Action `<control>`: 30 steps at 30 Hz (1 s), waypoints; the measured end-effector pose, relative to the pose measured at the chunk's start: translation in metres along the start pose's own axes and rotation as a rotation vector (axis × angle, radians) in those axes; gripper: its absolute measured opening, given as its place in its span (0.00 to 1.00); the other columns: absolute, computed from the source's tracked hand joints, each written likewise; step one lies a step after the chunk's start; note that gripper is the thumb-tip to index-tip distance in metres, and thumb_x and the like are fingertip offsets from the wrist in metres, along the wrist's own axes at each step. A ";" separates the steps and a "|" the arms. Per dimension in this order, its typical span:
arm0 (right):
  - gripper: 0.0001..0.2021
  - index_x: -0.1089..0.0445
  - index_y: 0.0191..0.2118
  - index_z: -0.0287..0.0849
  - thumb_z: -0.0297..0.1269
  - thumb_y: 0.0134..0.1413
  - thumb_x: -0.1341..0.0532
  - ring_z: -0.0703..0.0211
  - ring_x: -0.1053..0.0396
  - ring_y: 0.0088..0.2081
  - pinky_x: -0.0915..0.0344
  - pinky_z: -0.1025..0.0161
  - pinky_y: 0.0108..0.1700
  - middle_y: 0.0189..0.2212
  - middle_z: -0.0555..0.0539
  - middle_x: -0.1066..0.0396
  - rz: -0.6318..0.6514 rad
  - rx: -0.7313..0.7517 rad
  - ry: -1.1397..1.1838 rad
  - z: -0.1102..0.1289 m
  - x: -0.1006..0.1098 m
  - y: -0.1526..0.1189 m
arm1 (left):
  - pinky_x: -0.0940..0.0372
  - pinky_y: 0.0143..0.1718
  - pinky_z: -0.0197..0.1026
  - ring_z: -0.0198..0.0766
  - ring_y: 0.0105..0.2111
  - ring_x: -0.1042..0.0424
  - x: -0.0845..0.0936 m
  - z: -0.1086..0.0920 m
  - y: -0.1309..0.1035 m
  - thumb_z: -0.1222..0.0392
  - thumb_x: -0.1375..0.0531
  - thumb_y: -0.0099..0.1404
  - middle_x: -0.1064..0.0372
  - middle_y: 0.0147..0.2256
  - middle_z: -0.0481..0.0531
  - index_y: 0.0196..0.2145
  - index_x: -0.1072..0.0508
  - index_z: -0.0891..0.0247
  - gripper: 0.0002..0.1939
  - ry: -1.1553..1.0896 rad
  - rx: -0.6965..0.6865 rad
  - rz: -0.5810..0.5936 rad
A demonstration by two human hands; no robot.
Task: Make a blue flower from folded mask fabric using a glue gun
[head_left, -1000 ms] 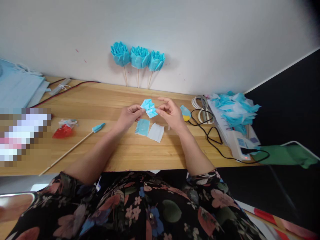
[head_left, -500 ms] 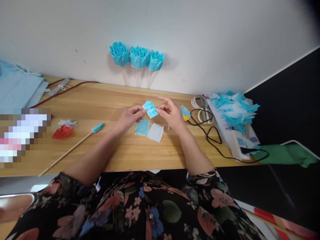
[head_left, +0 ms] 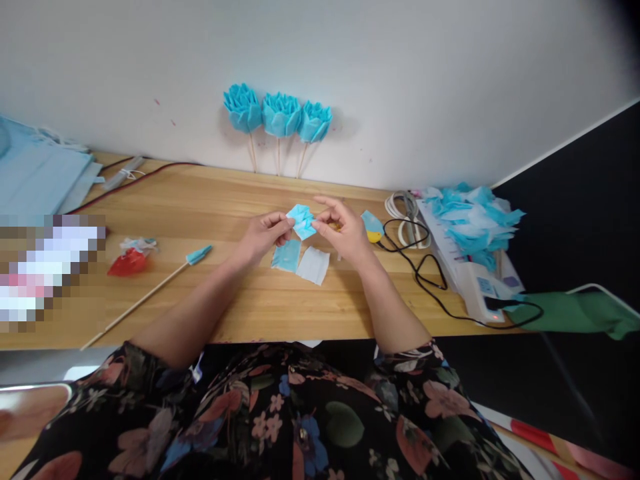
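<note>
Between my two hands is a small blue fabric piece (head_left: 302, 221), creased across its middle. My left hand (head_left: 267, 235) pinches its left edge with thumb and forefinger. The right edge is pinched by my right hand (head_left: 343, 230), whose upper fingers stick out. Just below lie a flat blue fabric square (head_left: 287, 257) and a white fabric square (head_left: 314, 265) on the wooden table (head_left: 280, 313). Left of my forearm rests a wooden stick (head_left: 145, 297) with a rolled blue tip (head_left: 199, 255).
Three blue fabric flowers (head_left: 282, 115) on sticks lean against the wall. A yellow-handled tool (head_left: 374, 237) with a black cord, a power strip (head_left: 479, 293) and a pile of blue and white scraps (head_left: 473, 217) are at right. A red packet (head_left: 129, 261) and blue sheets (head_left: 40, 170) lie left.
The blue piece stays pinched in both hands, its creases a little more gathered. The whole view has shifted slightly; nothing on the table has been moved.
</note>
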State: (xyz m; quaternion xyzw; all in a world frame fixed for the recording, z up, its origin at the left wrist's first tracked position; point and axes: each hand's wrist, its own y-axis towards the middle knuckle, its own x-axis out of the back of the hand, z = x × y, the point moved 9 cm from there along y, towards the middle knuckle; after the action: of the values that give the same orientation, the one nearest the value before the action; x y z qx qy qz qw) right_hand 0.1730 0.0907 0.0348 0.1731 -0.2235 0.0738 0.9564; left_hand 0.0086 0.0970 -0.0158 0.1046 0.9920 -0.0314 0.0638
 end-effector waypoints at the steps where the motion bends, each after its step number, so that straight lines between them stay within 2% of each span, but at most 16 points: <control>1: 0.22 0.30 0.57 0.50 0.37 0.56 0.36 0.59 0.26 0.37 0.30 0.57 0.48 0.33 0.53 0.22 -0.001 0.008 -0.009 0.002 0.000 0.000 | 0.42 0.25 0.34 0.30 0.21 0.38 0.001 0.000 0.000 0.55 0.34 0.61 0.34 0.21 0.48 0.21 0.28 0.63 0.15 -0.001 -0.005 -0.010; 8: 0.21 0.30 0.56 0.51 0.37 0.56 0.36 0.59 0.26 0.37 0.30 0.56 0.48 0.33 0.52 0.23 -0.050 -0.001 -0.035 0.001 0.004 -0.002 | 0.42 0.25 0.35 0.30 0.21 0.39 0.004 -0.005 -0.001 0.54 0.34 0.60 0.35 0.20 0.47 0.20 0.28 0.63 0.15 -0.007 -0.050 -0.049; 13: 0.22 0.30 0.57 0.51 0.37 0.56 0.36 0.60 0.27 0.37 0.30 0.56 0.48 0.34 0.52 0.23 -0.059 -0.017 -0.021 -0.004 0.005 0.000 | 0.43 0.25 0.35 0.30 0.21 0.39 0.004 -0.004 0.000 0.52 0.34 0.59 0.35 0.20 0.47 0.20 0.27 0.62 0.15 0.008 -0.068 -0.028; 22: 0.26 0.33 0.60 0.50 0.42 0.55 0.35 0.61 0.30 0.38 0.31 0.62 0.38 0.36 0.50 0.30 -0.020 -0.059 0.131 -0.024 -0.004 0.004 | 0.43 0.25 0.35 0.29 0.21 0.39 0.001 -0.005 0.000 0.49 0.34 0.57 0.35 0.21 0.45 0.21 0.28 0.63 0.16 0.057 -0.054 -0.001; 30: 0.28 0.39 0.64 0.53 0.44 0.58 0.37 0.51 0.29 0.52 0.27 0.52 0.49 0.51 0.44 0.27 0.069 -0.060 0.279 -0.020 -0.014 0.003 | 0.43 0.25 0.35 0.29 0.22 0.38 0.001 -0.005 0.000 0.49 0.34 0.56 0.34 0.21 0.46 0.22 0.27 0.63 0.15 0.042 -0.052 -0.009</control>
State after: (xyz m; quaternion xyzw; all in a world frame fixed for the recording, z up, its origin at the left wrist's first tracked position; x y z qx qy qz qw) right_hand 0.1679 0.0995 0.0123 0.1246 -0.0962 0.1235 0.9798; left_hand 0.0069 0.0973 -0.0114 0.0992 0.9940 -0.0035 0.0455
